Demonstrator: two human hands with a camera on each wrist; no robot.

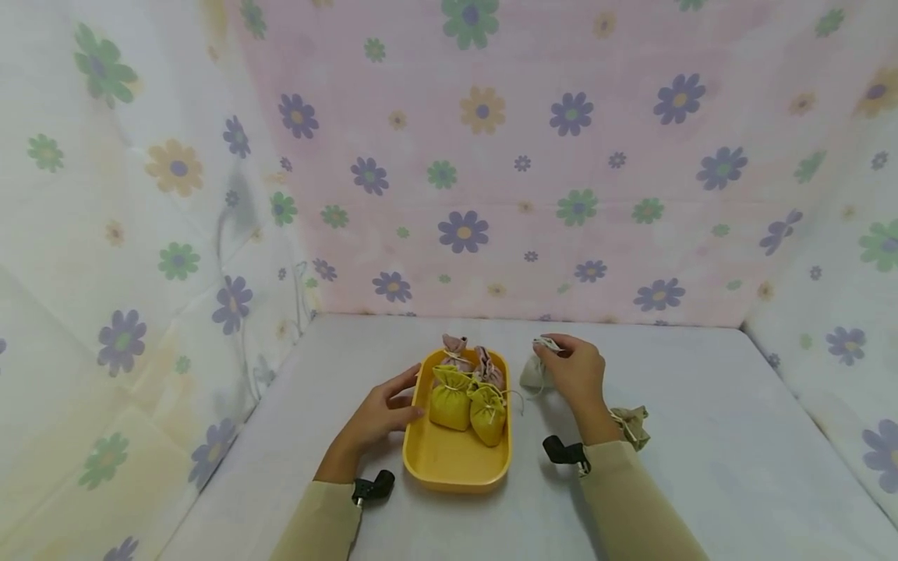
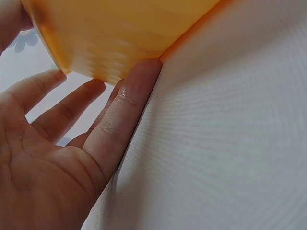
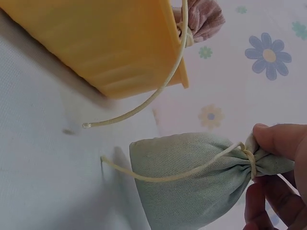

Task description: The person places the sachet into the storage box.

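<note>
At the left side of a yellow plastic tray [image 1: 459, 463], my left hand [image 1: 382, 413] holds it with the thumb over the rim; in the left wrist view the fingertips [image 2: 146, 72] meet the outer wall. Two yellow-green drawstring pouches [image 1: 449, 407] and two pinkish ones [image 1: 456, 354] sit in the tray's far part. Right of the tray, my right hand [image 1: 578, 370] pinches a pale grey-green drawstring pouch [image 3: 187, 177] by its gathered neck. Its cord trails down across the cloth, and the pouch's body hangs close over the table.
An olive-beige pouch [image 1: 634, 427] lies beside the right wrist, partly hidden by it. One cord [image 3: 144, 105] dangles over the tray's right wall. Flowered fabric walls [image 1: 463, 179] enclose the white table [image 1: 737, 436] at the back and sides.
</note>
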